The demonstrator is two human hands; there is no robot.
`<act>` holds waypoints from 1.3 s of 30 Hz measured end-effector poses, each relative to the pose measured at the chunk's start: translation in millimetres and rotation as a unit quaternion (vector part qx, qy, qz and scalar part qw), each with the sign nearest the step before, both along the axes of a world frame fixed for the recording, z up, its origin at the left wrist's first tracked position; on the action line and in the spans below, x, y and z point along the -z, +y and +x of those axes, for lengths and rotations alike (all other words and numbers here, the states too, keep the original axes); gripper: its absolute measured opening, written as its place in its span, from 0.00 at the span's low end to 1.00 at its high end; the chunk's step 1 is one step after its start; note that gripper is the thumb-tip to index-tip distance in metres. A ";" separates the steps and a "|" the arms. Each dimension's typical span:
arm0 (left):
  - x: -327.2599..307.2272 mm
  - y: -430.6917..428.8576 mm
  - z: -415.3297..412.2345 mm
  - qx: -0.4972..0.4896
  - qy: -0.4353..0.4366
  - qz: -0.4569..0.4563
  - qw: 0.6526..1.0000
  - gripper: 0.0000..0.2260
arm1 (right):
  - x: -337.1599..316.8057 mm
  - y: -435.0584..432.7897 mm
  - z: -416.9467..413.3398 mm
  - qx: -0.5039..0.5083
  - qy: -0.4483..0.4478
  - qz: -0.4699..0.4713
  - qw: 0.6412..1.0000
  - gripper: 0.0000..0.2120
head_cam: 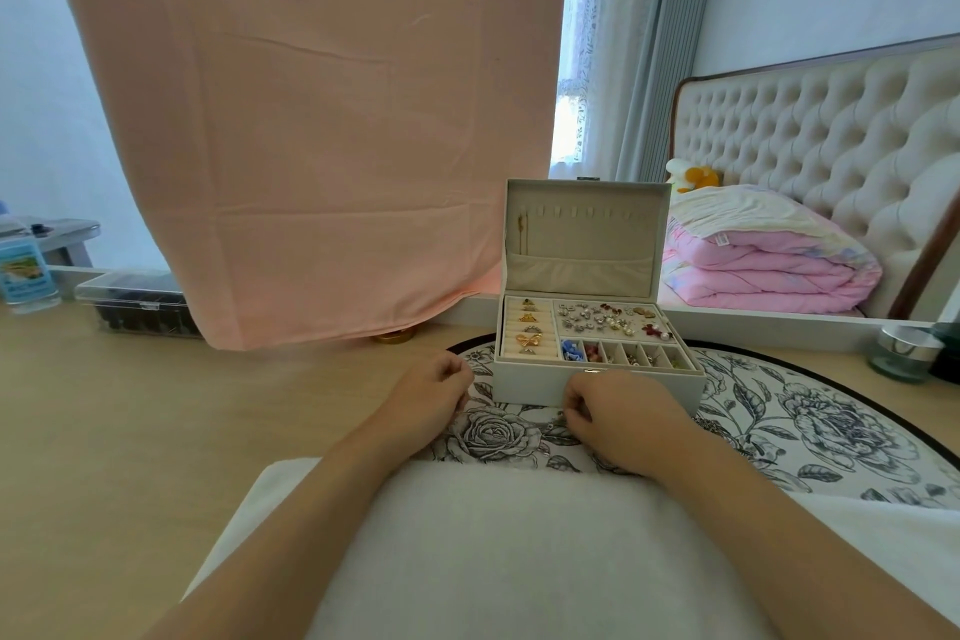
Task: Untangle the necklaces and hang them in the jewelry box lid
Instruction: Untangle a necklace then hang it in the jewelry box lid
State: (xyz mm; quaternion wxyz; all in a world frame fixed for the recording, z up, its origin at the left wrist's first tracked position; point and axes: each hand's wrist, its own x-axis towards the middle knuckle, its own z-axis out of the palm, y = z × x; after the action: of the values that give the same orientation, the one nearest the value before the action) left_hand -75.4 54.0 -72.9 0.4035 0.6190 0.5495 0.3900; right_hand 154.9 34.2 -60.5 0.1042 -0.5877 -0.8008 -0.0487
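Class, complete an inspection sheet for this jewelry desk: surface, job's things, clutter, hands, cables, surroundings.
Surface: wooden desk, floral mat under the box.
Job's things: jewelry box open, lid upright, one gold necklace hung at left; fine chain on mat between hands.
Clutter: clear plastic case, bottle, glass jar.
Hands: left hand, right hand both curled before the box; grip on chain unclear.
Cables: nothing seen.
Surroundings: pink cloth, bed with pink quilt.

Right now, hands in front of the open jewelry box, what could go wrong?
A fine chain could get lost on the busy floral mat. The earrings just behind your right hand may snag a lifted chain. The gold necklace already hanging in the lid could tangle with the next.
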 end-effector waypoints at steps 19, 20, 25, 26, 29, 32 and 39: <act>-18.5 -15.9 45.5 0.094 -0.049 0.037 0.994 0.05 | -13.4 2.8 -5.7 -0.056 0.477 -0.112 0.870 0.07; -18.3 -14.2 44.8 0.098 -0.044 0.039 0.993 0.05 | -13.0 3.7 -4.6 -0.046 0.480 -0.114 0.869 0.07; -24.0 -10.1 42.9 0.119 0.096 0.083 0.985 0.04 | -13.5 6.1 -0.7 -0.029 0.469 -0.160 0.868 0.09; -25.0 -9.4 43.6 0.124 0.101 0.082 0.984 0.05 | -13.9 6.3 -1.0 -0.030 0.469 -0.169 0.867 0.09; -26.2 -6.8 44.5 0.132 0.090 0.073 0.985 0.04 | -15.1 5.4 -2.2 -0.035 0.465 -0.189 0.864 0.09; -23.0 -2.1 41.9 0.113 0.088 0.091 0.985 0.04 | -16.0 3.2 2.1 -0.033 0.435 -0.202 0.877 0.10; -14.8 -3.0 43.7 0.110 0.120 0.103 0.981 0.05 | -18.8 -0.7 9.5 -0.036 0.258 -0.235 0.936 0.07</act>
State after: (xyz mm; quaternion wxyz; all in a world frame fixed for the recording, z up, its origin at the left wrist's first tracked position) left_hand -31.7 51.0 -58.1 0.3095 0.7564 0.4790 0.3205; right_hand 164.4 33.5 -41.7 0.1679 -0.5584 -0.7558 0.2979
